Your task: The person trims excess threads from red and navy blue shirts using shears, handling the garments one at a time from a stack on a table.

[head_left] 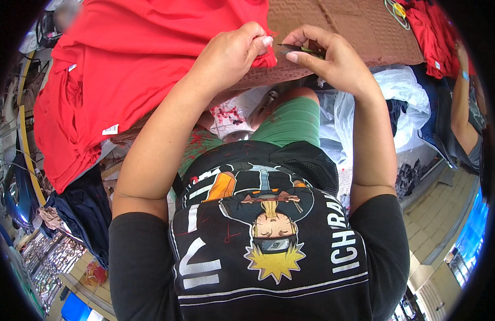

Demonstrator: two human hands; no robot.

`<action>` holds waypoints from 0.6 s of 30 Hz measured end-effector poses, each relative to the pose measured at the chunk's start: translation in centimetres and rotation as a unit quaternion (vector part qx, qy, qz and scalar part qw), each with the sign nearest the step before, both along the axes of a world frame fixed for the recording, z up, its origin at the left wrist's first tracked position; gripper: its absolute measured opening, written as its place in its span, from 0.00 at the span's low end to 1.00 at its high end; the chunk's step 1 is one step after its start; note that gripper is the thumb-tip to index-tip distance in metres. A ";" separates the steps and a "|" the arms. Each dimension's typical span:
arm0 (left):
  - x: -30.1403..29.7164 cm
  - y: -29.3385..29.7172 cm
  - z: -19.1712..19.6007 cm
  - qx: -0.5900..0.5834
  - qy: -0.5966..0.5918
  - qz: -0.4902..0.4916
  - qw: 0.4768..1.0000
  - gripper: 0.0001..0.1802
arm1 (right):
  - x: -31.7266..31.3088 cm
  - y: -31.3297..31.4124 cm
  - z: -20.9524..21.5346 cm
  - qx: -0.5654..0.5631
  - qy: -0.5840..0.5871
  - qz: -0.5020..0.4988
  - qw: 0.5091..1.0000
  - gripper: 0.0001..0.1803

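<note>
My left hand (231, 53) pinches the edge of a red garment (140, 64) that lies spread over a brown quilted table top (360, 27). My right hand (327, 56) is just to its right and holds a small dark tool (301, 50) with its tip pointing at the pinched red edge. The two hands nearly touch above the table's near edge. Much of the tool is hidden inside my fingers.
A stack of red garments (66, 134) hangs off the table at left, dark blue cloth (82, 208) below it. White plastic bags (397, 91) lie at right. Another person's arm (464, 107) and more red cloth (434, 32) are at far right. Red thread scraps (226, 113) dot the floor.
</note>
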State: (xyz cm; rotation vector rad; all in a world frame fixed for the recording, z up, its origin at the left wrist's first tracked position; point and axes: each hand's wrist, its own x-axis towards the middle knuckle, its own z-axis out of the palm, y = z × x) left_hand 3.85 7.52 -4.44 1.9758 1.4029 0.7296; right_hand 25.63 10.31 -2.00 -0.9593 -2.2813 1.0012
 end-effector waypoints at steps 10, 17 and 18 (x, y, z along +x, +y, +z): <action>0.3 -0.5 -0.3 -0.096 -0.111 0.007 0.989 0.14 | -1.9 0.1 -3.2 -0.123 0.044 -0.117 0.985 0.13; 0.5 -0.5 -0.2 -0.071 -0.081 0.010 0.994 0.14 | -1.8 -0.4 -2.1 -0.027 0.022 -0.104 0.994 0.11; 0.7 -0.6 0.5 -0.077 -0.063 0.018 0.995 0.13 | -1.8 -0.6 -2.1 -0.016 0.031 -0.102 0.994 0.11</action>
